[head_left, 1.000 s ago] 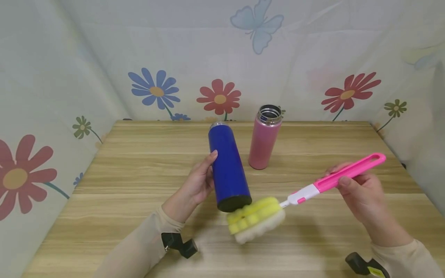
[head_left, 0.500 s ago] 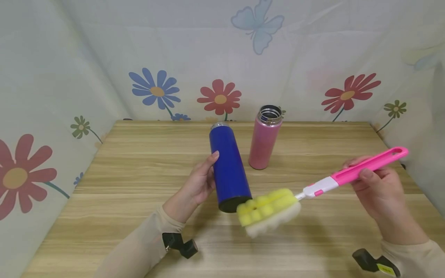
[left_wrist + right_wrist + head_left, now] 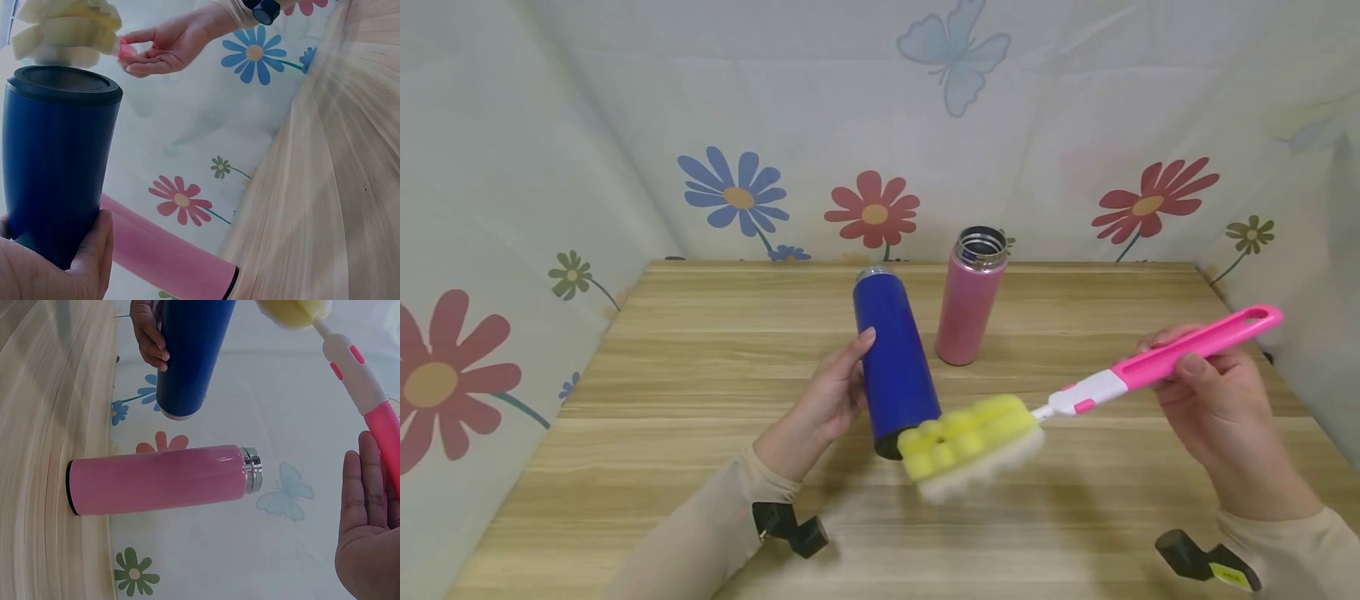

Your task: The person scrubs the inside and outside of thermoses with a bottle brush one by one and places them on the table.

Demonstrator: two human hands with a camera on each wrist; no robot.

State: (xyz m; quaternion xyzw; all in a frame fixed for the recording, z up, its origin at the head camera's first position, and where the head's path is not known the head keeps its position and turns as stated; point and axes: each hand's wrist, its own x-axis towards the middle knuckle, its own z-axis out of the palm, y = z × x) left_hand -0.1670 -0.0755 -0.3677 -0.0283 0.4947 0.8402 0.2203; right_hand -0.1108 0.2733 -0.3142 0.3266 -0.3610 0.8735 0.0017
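Observation:
My left hand (image 3: 827, 396) grips a blue insulated bottle (image 3: 895, 358) around its middle, thumb along the side. The bottle tilts, its black base towards me and its silvery neck pointing away. In my right hand (image 3: 1217, 404) is the pink handle of a bottle brush (image 3: 1172, 354), pinched between thumb and fingers. Its yellow and white sponge head (image 3: 970, 437) overlaps the bottle's base in the head view. The left wrist view has the sponge (image 3: 69, 31) right at the black base (image 3: 69, 84); whether they touch is hard to tell. The bottle's mouth is hidden.
A pink insulated bottle (image 3: 972, 308) stands uncapped on the wooden table (image 3: 715, 350), just behind and right of the blue one. A flower-printed curtain (image 3: 820, 100) encloses the table at the back and sides.
The brush first shifts right along the blue bottle's base, then slightly back left and up, my right hand moving with it. The blue bottle and my left hand hardly move.

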